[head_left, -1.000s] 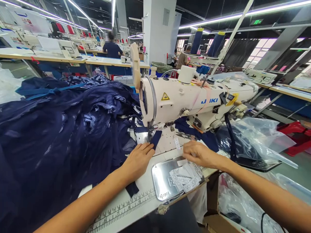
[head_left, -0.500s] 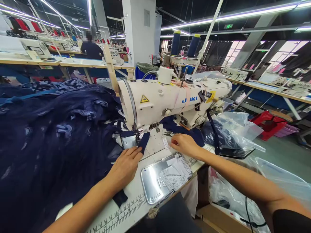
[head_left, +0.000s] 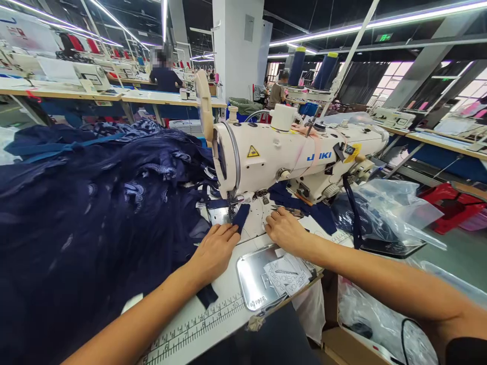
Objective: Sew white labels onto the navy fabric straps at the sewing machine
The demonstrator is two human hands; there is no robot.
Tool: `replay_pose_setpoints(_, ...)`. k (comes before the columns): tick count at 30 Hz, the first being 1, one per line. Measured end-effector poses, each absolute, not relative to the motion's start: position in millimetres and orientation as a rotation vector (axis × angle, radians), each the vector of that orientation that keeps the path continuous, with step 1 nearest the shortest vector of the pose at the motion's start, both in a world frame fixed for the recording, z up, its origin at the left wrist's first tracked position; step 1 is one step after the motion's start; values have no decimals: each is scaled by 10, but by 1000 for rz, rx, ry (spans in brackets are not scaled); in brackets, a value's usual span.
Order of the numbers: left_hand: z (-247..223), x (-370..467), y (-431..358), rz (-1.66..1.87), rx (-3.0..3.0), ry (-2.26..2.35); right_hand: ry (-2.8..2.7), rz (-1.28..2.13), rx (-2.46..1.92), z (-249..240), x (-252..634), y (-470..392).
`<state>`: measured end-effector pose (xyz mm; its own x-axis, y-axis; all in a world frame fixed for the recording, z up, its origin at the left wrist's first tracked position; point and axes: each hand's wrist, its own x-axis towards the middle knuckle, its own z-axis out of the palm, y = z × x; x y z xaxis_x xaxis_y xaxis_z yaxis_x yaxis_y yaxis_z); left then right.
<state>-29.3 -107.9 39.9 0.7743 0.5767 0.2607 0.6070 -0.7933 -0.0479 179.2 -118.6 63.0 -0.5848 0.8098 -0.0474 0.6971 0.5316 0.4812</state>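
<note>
My left hand [head_left: 216, 253] lies on the white machine bed with its fingers together, gripping the lower end of a narrow navy fabric strip [head_left: 242, 217] beside the presser foot area; its thumb is hidden. Opposite it, my right hand [head_left: 286, 232] has its fingers curled closed, the tips down on the bed. What they pinch, if anything, cannot be made out. Small metal thread snips [head_left: 291, 210] lie just behind the right knuckles. Over both hands stands a white sewing machine [head_left: 266, 152]. A metal tray [head_left: 253, 289] in front holds several printed white labels [head_left: 287, 274].
A large heap of navy patterned garments [head_left: 95, 213] covers the left side. Clear plastic bags [head_left: 395, 208] with dark fabric lie at right, near a red stool [head_left: 449, 203]. A ruler tape [head_left: 194, 329] runs along the front edge. Another person [head_left: 165, 73] sits far back.
The view has swung left. My right hand has moved left across the bed, closer to my left hand. A white label by its fingertips is now out of sight. My left hand stays at the strip.
</note>
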Motion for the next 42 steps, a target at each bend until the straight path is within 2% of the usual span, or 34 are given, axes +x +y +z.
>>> replay_pose_setpoints(5, 400, -297, -1091, -302, -2855, -975, 2559, 519, 1362, 597, 1833, -1184)
replay_pose_setpoints(9, 380, -305, -1085, -298, -2862, -974, 2616, 164, 1822, 616, 2016, -1120)
replay_pose_setpoints(11, 376, -307, -1082, -311, -2854, -976, 2718, -303, 2099, 645, 2143, -1067)
replay_pose_setpoints(13, 375, -308, -1077, -322, -2843, -976, 2677, -1031, 2332, 671, 2262, -1020)
replay_pose_setpoints(16, 358, -311, -1061, -345, -2822, -967, 2261, -2049, 2473, 681, 2374, -995)
replay_pose_setpoints(19, 304, -317, -1036, -401, -2796, -960, 2014, -2484, 2410, 679, 2421, -1009)
replay_pose_setpoints(21, 259, -320, -1019, -451, -2778, -956, 2115, -2447, 2339, 711, 2454, -1019)
replay_pose_setpoints(22, 241, -321, -1013, -468, -2771, -953, 2265, -2266, 2326, 744, 2477, -1023)
replay_pose_setpoints(24, 222, -322, -1005, -479, -2769, -943, 2607, -1407, 2307, 837, 2531, -1035)
replay_pose_setpoints(26, 227, -322, -1003, -475, -2773, -939, 2644, -483, 2216, 941, 2574, -1061)
replay_pose_setpoints(28, 238, -321, -1004, -473, -2779, -941, 2502, 83, 2136, 1028, 2587, -1103)
replay_pose_setpoints(31, 235, -321, -1004, -488, -2777, -940, 2263, 552, 2045, 1085, 2563, -1165)
replay_pose_setpoints(33, 222, -320, -1006, -496, -2774, -941, 2196, 724, 1987, 1068, 2537, -1178)
replay_pose_setpoints(35, 219, -319, -1011, -485, -2779, -951, 2345, 686, 2051, 1014, 2501, -1162)
replay_pose_setpoints(37, 237, -319, -1022, -463, -2787, -967, 2626, 423, 2180, 944, 2441, -1131)
replay_pose_setpoints(38, 254, -320, -1030, -455, -2790, -974, 2769, 151, 2254, 909, 2398, -1114)
replay_pose_setpoints(40, 297, -319, -1046, -435, -2802, -975, 2924, -647, 2324, 848, 2291, -1087)
replay_pose_setpoints(42, 338, -318, -1061, -414, -2818, -972, 2822, -1452, 2278, 798, 2168, -1066)
